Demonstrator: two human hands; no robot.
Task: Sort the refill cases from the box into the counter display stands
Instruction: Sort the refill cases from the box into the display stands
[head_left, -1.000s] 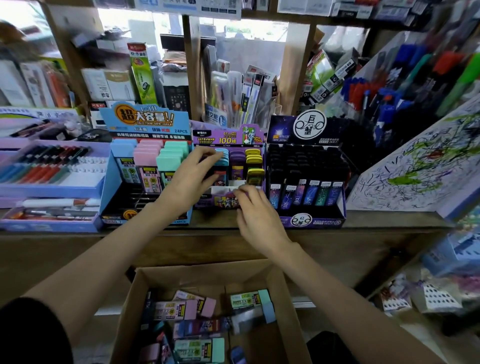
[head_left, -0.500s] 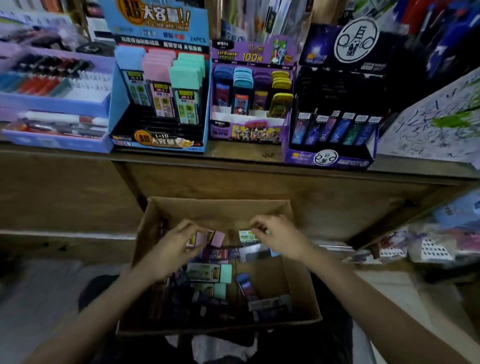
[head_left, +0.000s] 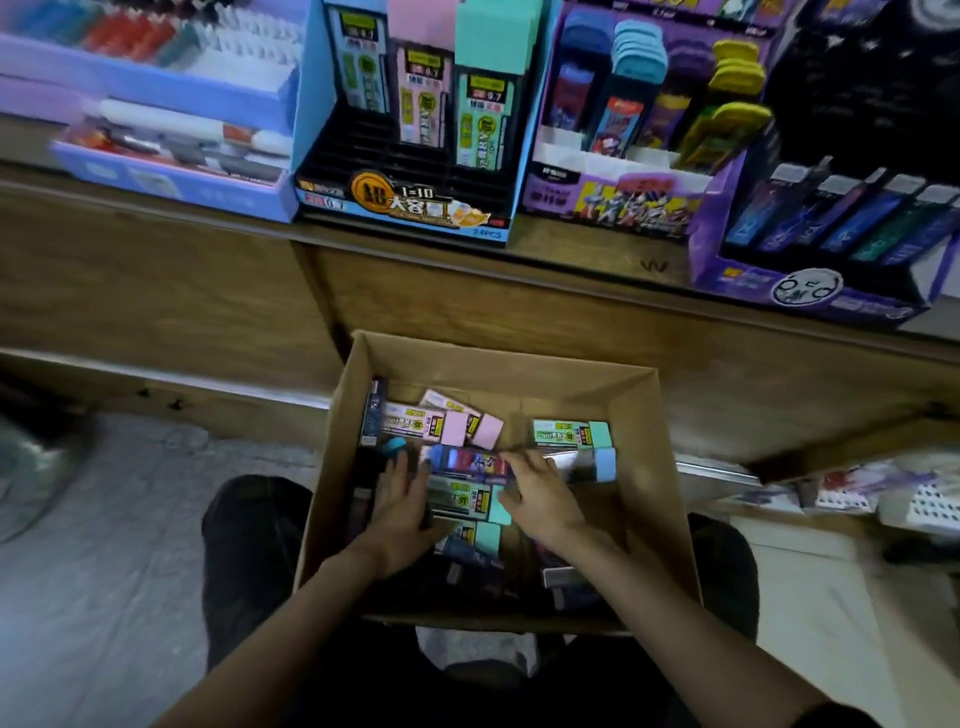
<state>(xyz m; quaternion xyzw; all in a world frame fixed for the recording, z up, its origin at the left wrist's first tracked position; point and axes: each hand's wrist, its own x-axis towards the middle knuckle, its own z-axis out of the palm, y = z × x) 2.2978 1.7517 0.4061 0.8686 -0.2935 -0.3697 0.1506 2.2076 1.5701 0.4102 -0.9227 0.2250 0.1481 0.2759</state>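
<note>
An open cardboard box sits on my lap, with several loose refill cases in it: pink ones, a mint one, a grey one with a blue cap and dark ones. Both hands are inside it. My left hand lies flat on dark cases at the box's left. My right hand reaches over the pile, its fingertips touching a blue-and-red case. Another mint case lies between the hands. On the counter above stand a blue stand, a purple stand and a dark purple stand.
The wooden counter edge runs above the box. Lilac pen trays fill the counter's left end. Packets lie on a low shelf to the right. Pale floor shows at the left.
Both hands left the purple stand on the counter and dropped into the box. They now lie deeper among the cases, and my view has tilted down.
</note>
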